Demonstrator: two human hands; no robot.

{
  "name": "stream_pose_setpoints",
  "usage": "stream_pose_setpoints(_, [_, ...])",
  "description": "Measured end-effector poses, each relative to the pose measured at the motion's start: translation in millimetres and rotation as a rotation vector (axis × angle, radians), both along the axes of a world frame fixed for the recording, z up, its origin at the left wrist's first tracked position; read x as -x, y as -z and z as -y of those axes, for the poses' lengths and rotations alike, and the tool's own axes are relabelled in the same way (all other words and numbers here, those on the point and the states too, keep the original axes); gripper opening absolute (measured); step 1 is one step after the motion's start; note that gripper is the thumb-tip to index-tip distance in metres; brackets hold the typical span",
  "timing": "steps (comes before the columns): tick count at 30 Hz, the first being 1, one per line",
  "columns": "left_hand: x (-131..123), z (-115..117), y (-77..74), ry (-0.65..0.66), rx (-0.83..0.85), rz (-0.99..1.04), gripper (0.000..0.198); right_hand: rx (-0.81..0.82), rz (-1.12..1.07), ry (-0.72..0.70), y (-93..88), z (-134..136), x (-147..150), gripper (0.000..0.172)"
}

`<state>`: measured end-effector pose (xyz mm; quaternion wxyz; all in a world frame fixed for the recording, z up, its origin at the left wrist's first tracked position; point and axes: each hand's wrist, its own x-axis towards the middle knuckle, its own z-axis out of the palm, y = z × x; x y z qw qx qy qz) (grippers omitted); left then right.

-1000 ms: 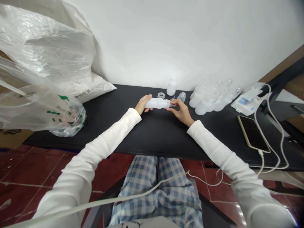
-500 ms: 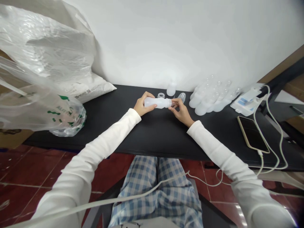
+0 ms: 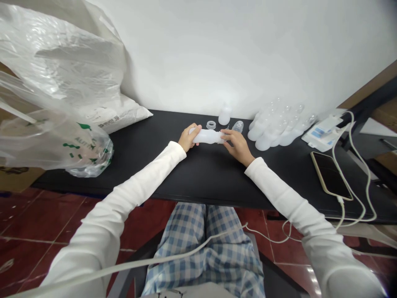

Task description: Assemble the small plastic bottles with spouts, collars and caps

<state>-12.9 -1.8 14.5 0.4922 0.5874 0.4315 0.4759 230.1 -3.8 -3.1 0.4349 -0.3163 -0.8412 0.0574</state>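
White frosted plastic bottle (image 3: pixel 207 136) lies on its side in the air above the table, held level between both hands. The person's left hand (image 3: pixel 188 138) has a closed grip around its base end, and the right hand (image 3: pixel 237 145) closes its fingers on the neck end. Just behind the bottle, on the black table (image 3: pixel 211 176), sit a small clear ring-shaped collar (image 3: pixel 211 124), an upright frosted bottle (image 3: pixel 224 116) and a small clear bottle (image 3: pixel 237 126) lying down. Further right, a tight cluster of translucent plastic bottles (image 3: pixel 276 127) lies against the white wall (image 3: pixel 217 54). Beyond them are flat white packets (image 3: pixel 324 137), then a black-screened phone (image 3: pixel 330 176) on a white charging cable (image 3: pixel 350 174). To the left, a large clear plastic bag with green print (image 3: pixel 77 149) billows in from the edge, partly hiding a white sack (image 3: pixel 124 116) and the table's far left end.
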Motion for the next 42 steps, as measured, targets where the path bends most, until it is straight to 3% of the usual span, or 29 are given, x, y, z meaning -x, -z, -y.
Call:
stream_pose_setpoints(4, [-1.0,-2.2,5.1,0.008,0.085,0.013,0.054,-0.061,0.035,0.0,-2.1,0.7,1.1,0.021])
stream_pose_setpoints(7, [0.5,-5.5,7.0,0.033,0.072,0.028,0.053,-0.017,-0.015,-0.017,-2.5,1.1,1.7,0.027])
stream_pose_setpoints(10, [3.1,-7.4,6.9,0.067,-0.102,-0.056,0.05,0.136,-0.032,0.025,-2.0,0.2,0.4,0.046])
stream_pose_setpoints(14, [5.8,-4.5,3.4,0.087,-0.441,-0.309,0.052,0.275,0.034,0.193,-1.7,-3.7,-3.4,0.07])
stream_pose_setpoints(16, [6.2,-2.2,1.1,0.101,-0.509,-0.399,0.052,0.305,0.098,0.236,-2.8,-5.3,-5.4,0.075])
stream_pose_setpoints(20, [4.2,-2.2,0.6,0.049,-0.441,-0.333,0.05,0.155,0.165,0.204,-8.1,-4.0,-7.1,0.06])
stream_pose_setpoints(23, [0.3,-7.2,4.9,0.009,-0.256,-0.158,0.051,0.032,0.219,0.089,-11.4,-1.0,-6.6,0.068])
stream_pose_setpoints(26, [-3.6,-11.9,9.3,0.044,-0.109,-0.053,0.055,-0.009,0.228,0.068,-10.9,0.0,-6.8,0.057])
stream_pose_setpoints(28, [-4.5,-12.2,9.9,0.083,-0.107,-0.049,0.054,0.013,0.199,0.098,-9.7,0.0,-7.3,0.05])
stream_pose_setpoints(32, [-1.5,-5.8,4.7,0.049,-0.324,-0.168,0.047,0.196,0.066,0.143,-10.1,3.2,-4.6,0.049])
stream_pose_setpoints(36, [3.7,-0.2,-0.1,-0.01,-0.538,-0.332,0.045,0.43,-0.098,0.09,-13.0,11.8,4.7,0.052])
stream_pose_setpoints(40, [7.1,-3.8,4.7,-0.041,-0.717,-0.426,0.051,0.588,-0.249,0.022,-13.3,14.4,10.5,0.058])
stream_pose_setpoints(42, [8.6,-7.0,8.6,-0.045,-0.81,-0.43,0.053,0.588,-0.216,0.011,-13.8,11.8,9.3,0.059])
